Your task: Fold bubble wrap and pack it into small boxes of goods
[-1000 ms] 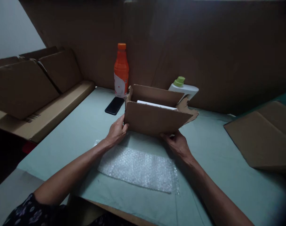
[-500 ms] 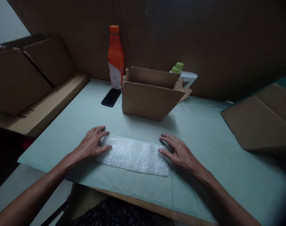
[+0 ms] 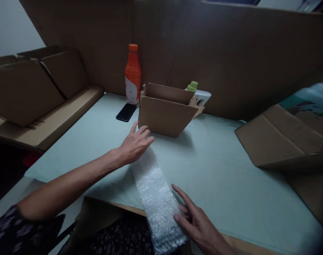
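We've got both hands, left hand (image 3: pixel 135 143) and right hand (image 3: pixel 197 221), fingers spread flat on the bubble wrap strip (image 3: pixel 156 198), lower centre of the frame.

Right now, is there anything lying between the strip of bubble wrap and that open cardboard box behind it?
Nothing visible: the bubble wrap runs toward the cardboard box over bare table cover. The left hand lies on its far end, the right hand at its near end.
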Motion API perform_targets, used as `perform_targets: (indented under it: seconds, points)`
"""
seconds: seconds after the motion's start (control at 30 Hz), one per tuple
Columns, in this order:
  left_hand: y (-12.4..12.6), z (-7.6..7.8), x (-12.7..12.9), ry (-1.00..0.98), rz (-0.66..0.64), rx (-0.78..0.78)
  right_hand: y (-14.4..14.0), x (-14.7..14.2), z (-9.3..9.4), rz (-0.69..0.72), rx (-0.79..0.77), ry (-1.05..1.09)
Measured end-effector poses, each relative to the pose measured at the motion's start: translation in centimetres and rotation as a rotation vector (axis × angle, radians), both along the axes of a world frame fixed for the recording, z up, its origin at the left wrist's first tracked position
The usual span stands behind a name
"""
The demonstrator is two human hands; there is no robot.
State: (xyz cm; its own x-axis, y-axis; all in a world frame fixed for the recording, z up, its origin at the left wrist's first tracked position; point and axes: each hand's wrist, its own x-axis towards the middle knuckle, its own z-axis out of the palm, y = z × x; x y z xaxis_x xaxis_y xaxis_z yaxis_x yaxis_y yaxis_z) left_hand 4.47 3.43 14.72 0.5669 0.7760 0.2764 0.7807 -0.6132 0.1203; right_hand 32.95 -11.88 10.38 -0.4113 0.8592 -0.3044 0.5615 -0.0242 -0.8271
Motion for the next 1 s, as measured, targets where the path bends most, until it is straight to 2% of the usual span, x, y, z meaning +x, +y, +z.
perform_targets:
  seconds: [0.1,0.17,0.3,0.37,0.43,0.53,0.63,0.7,0.73,0.8,0.9,0.93,1.0]
  points:
    - [0.1,-1.0,2.4,-0.077,-0.016,0.082,-1.1,-0.4,-0.6,-0.04,-0.062,0.034]
    - [-2.1,-2.1,2.1,-0.143,-0.043,0.04,-1.4,-0.4,-0.4,-0.017,-0.119,0.076]
    - [-10.4,-3.5,-1.4,-0.366,-0.183,-0.196,-1.6,-0.7,0.6,-0.016,-0.333,0.259]
    - [-14.9,-3.6,-2.7,-0.427,-0.193,-0.31,-1.4,-1.2,1.2,-0.08,-0.423,0.381]
    - [-18.6,-3.7,-2.8,-0.447,-0.176,-0.369,-1.1,-1.9,1.6,-0.15,-0.515,0.528]
    - [-21.2,-4.2,-1.0,-0.549,-0.085,-0.339,-0.3,-2.9,1.8,-0.205,-0.62,0.706]
    - [-20.3,-5.4,1.1,-0.718,0.21,-0.3,0.4,-3.3,1.8,-0.19,-0.596,0.783]
    - [-18.8,-6.3,1.8,-0.747,0.406,-0.312,0.5,-3.0,1.8,-0.199,-0.47,0.715]
    - [-18.1,-6.7,2.0,-0.731,0.463,-0.314,0.4,-2.8,1.9,-0.203,-0.358,0.629]
    - [-16.8,-7.4,2.1,-0.678,0.485,-0.296,0.3,-2.4,1.9,-0.171,-0.029,0.401]
    - [-15.8,-8.0,2.1,-0.597,0.447,-0.235,0.6,-2.4,1.5,0.05,0.545,0.089]
    - [-15.6,-8.0,2.1,-0.565,0.438,-0.215,1.0,-2.6,1.2,0.147,0.688,0.005]
    - [-15.6,-7.8,1.9,-0.49,0.441,-0.174,2.0,-3.3,0.4,0.326,0.847,-0.135]
